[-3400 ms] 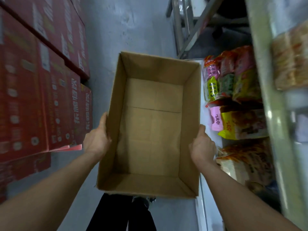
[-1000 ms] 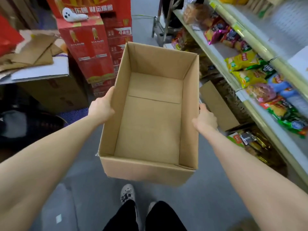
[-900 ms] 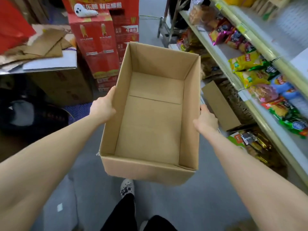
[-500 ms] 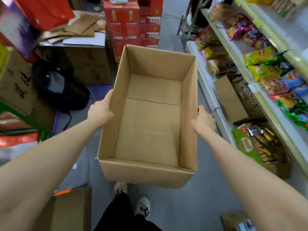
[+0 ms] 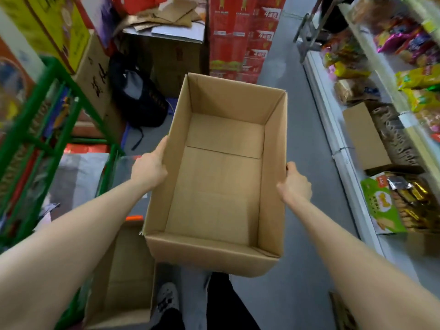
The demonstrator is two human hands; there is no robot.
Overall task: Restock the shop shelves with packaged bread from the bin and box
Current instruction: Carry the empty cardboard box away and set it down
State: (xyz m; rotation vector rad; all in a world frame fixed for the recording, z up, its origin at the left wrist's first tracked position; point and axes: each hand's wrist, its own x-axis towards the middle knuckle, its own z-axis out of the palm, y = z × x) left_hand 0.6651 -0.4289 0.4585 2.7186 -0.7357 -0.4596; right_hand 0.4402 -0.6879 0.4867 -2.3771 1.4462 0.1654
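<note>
My left grip (image 5: 148,167) and right grip (image 5: 295,184) each clasp a side wall of the open cardboard box (image 5: 221,182), carrying it above the aisle floor (image 5: 307,129) beside stocked shelves (image 5: 339,139).

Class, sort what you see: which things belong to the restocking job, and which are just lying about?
Job: empty cardboard box, held by left hand and right hand; snack shelves.
Lying about: black backpack; red cartons; green rack; open box on floor.
</note>
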